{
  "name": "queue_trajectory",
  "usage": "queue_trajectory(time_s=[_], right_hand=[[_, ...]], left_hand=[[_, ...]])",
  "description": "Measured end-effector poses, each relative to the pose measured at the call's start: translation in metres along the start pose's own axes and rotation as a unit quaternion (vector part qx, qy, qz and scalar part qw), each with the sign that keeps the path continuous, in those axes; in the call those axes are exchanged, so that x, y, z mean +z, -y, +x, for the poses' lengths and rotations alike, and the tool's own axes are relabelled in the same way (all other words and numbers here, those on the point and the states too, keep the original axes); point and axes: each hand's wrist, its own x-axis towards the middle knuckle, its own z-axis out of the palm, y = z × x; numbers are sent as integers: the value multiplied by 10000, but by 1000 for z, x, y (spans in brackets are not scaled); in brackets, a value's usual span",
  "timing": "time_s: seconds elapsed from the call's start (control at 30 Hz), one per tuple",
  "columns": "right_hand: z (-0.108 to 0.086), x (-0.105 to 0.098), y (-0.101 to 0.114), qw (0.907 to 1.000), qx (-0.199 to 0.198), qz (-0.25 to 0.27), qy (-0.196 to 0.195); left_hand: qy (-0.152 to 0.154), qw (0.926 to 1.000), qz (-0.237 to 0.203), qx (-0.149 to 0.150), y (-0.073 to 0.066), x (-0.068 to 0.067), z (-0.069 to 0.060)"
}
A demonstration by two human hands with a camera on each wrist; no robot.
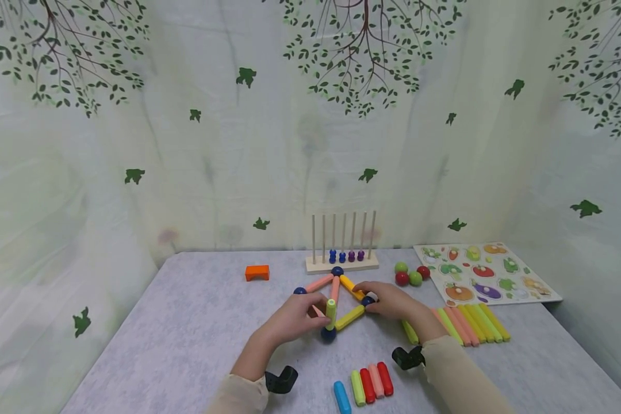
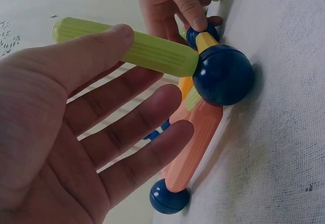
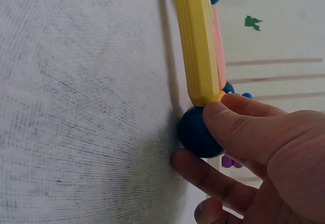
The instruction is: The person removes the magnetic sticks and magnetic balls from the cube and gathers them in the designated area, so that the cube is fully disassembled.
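Note:
A flat frame of magnetic sticks and navy balls lies mid-table. My left hand (image 1: 297,313) pinches a yellow-green stick (image 2: 162,56) between thumb and index finger, the other fingers spread. That stick stands upright, its lower end against the near navy ball (image 2: 223,75). With thumb and fingers, my right hand (image 1: 393,300) grips the right-hand navy ball (image 3: 195,132). A yellow stick (image 3: 198,46) joins these two balls. Pink sticks (image 1: 319,283) and an orange-yellow stick (image 1: 349,284) run to the back ball (image 1: 337,271). Another navy ball (image 1: 299,291) sits at the left, partly behind my left hand.
Behind stands a wooden peg rack (image 1: 341,265) with beads. An orange arch block (image 1: 257,273) is back left; red and green balls (image 1: 416,279) and a vegetable picture board (image 1: 497,294) are back right. Loose long sticks (image 1: 473,325) lie right, short sticks (image 1: 367,386) in front.

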Motion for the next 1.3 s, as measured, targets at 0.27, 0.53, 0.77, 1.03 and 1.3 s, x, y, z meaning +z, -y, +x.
queue_trajectory(time_s=[0.27,0.53,0.77,1.03,1.3], right_hand=[[-5,7,-7,9999,101,91,-92],[-18,5,-5,9959,110,96,-889],[-36,0,21,9907,-755,822,-775],[-48,6,52,9744,-1710,1461,-48],[-45,16,66,9797,-1626,1135,-293]], left_hand=[[-67,9999,-148,58,8,-5,-3],[-1189,9921,303,-247,36,-14,-2],[-1153,9898,416,-727,55,5,5],[-934,9904,750,-691,59,13,7],[-1127,9847,1084,-764,63,9,0]])
